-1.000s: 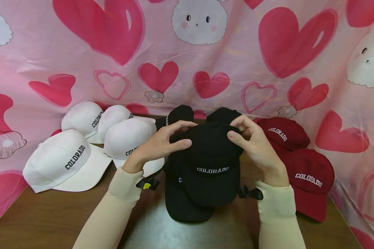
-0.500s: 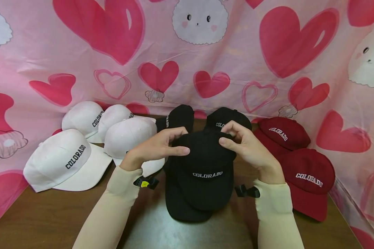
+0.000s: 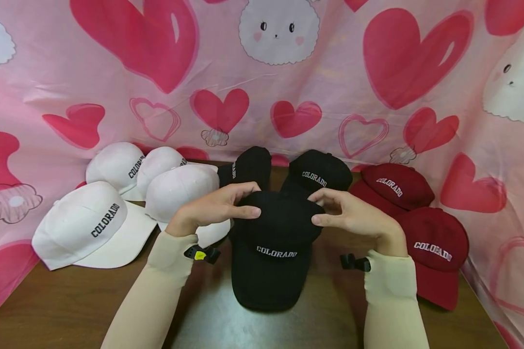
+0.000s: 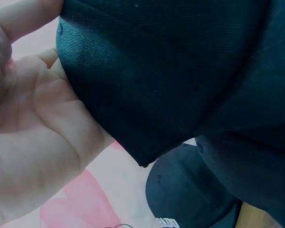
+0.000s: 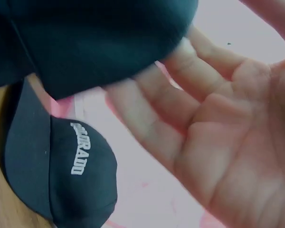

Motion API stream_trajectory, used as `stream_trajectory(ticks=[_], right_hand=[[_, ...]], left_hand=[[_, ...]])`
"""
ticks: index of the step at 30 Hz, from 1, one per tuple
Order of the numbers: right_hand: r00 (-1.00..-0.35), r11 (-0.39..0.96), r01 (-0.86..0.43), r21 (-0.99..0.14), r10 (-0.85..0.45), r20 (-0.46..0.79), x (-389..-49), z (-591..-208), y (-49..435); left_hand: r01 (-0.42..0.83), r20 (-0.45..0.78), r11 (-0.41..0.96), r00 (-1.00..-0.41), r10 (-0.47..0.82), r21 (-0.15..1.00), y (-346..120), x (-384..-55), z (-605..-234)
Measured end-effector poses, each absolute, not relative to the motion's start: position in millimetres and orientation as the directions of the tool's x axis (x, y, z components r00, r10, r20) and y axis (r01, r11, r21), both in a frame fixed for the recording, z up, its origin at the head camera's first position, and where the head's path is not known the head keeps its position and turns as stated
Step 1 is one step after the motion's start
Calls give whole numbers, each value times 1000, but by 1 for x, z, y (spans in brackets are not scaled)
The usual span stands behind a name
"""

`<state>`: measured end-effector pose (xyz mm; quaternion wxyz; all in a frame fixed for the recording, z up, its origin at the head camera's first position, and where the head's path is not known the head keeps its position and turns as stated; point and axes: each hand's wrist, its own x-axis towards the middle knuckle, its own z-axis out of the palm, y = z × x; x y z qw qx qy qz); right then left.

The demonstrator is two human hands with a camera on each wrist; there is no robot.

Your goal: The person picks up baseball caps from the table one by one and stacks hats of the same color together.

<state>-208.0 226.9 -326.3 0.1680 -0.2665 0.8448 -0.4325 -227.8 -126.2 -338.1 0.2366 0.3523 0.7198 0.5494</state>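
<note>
A black baseball cap (image 3: 284, 218) with white COLORADO lettering sits over another black cap, whose crown is covered; their dark brims overlap, so where one ends is hard to see. My left hand (image 3: 216, 206) holds the upper cap's left side, thumb in front and fingers behind, and the left wrist view shows that hand (image 4: 47, 114) against the cap's edge. At the opposite side is my right hand (image 3: 353, 215), its thumb tip at the cap's edge. In the right wrist view the right hand's (image 5: 213, 123) fairly straight fingers touch the cap's rim, slightly blurred.
Several white caps (image 3: 80, 223) stand at the left of the wooden table (image 3: 227, 329). Behind the stack are a black cap (image 3: 251, 167) and another black cap (image 3: 320, 169). Red caps (image 3: 432, 237) lie at the right. A pink heart-patterned cloth (image 3: 262, 72) hangs behind.
The upper cap has moved left and toward me, over the lower cap, so their brims now line up. My right thumb has shifted from the crown to its edge.
</note>
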Motion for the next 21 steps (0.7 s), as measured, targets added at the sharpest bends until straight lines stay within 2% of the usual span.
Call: stream_trajectory(ticks=[2,8,17,21], right_hand=[[-792,507,-309,-805,-605,-77,-209,-328,229],[-765,470,-345,-812,-642,-47,-215,-334,226],[-787,489,-241,-838,-603,-126,-222,-345,218],[-791,490,-213,-845,-595,-145,-225,-352,217]], left_hand=[[224,38,134,-629,776,965,-127,-229,-340],[175,-17,155,-610,792,972,-129,-230,-344],[151,-106,246,-607,788,958,-133,-235,-351],[144,-153,307,-627,764,941,-133,-237,-354]])
